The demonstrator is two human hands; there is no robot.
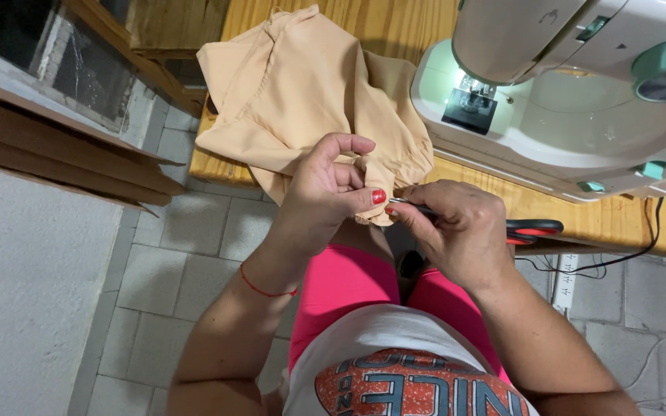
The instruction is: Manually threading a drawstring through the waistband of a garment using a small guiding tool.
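Note:
A peach-coloured cloth (302, 92) lies bunched on a wooden table (618, 223) and hangs over its near edge. My left hand (329, 189) pinches the lower hem of the cloth between thumb and fingers. My right hand (456, 231) holds scissors with red and black handles (533, 229); their thin metal blades point left and meet the cloth right at my left thumb. Both hands are close together, just below the table edge, above my lap.
A white sewing machine (580, 85) with mint-green knobs stands on the table to the right, its lamp lit. A black cable (618, 258) and a white power strip (564, 281) hang below the table. Grey floor tiles (186, 254) lie beneath; a wooden frame (55, 146) runs at left.

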